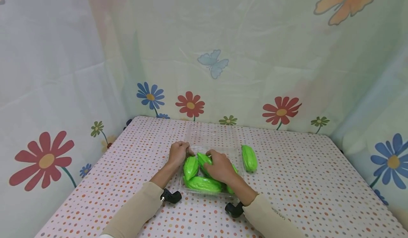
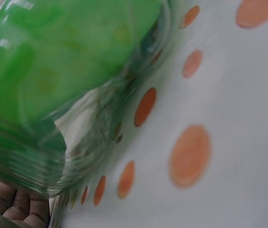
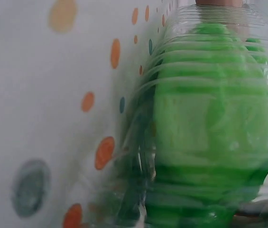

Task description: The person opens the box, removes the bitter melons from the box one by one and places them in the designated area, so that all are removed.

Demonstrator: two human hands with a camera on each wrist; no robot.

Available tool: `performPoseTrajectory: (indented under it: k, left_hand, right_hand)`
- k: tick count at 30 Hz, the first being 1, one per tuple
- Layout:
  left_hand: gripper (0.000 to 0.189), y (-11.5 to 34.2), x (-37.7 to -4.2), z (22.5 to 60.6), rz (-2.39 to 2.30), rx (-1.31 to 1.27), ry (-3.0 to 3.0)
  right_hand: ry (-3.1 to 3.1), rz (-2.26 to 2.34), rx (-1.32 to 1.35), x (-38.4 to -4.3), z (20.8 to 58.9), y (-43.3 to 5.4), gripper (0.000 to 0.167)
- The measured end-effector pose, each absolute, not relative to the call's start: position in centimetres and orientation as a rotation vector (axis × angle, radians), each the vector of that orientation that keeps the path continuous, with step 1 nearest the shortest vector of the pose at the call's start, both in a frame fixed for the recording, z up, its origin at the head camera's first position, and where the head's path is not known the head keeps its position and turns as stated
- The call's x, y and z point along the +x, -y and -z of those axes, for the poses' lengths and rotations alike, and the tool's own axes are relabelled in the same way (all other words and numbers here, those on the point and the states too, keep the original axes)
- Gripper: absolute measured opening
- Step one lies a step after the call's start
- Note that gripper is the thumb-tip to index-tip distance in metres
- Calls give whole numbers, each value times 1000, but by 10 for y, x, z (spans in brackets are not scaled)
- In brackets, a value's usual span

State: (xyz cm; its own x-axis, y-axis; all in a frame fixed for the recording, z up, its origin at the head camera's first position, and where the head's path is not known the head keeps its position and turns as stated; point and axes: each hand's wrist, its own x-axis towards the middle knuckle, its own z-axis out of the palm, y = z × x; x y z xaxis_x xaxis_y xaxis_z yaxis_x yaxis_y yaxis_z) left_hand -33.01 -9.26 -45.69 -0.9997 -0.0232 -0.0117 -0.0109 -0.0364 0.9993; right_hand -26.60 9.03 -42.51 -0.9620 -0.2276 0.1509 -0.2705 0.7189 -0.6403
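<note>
An open clear plastic clamshell box point(image 1: 237, 156) holds several bright green, ribbed bitter melons, among them one lying crosswise along the near side point(image 1: 204, 184) and another standing lengthwise at the left point(image 1: 191, 168). My left hand point(image 1: 178, 153) grips the box's back left corner, its fingers point(image 2: 20, 204) showing beyond the clear wall in the left wrist view. Reaching over the box, my right hand point(image 1: 220, 166) holds a bitter melon point(image 1: 202, 159) in the middle, with thumb and fingers round it. In the right wrist view, a bitter melon point(image 3: 214, 118) shows through the ridged box side.
One more bitter melon point(image 1: 249, 158) lies on the dotted tablecloth point(image 1: 302, 181), just right of the box. The clear lid point(image 1: 211, 133) spreads flat behind the box. Flower-printed curtains point(image 1: 242, 89) rise behind the table and at both sides.
</note>
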Motion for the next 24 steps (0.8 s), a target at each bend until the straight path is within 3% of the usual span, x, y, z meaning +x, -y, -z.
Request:
performPoseTrajectory:
  k: [24]
  left_hand:
    - [26,92,-329,457,2202,46,2193]
  right_hand:
    - [2769,-1086,462,-265,427,-89,43]
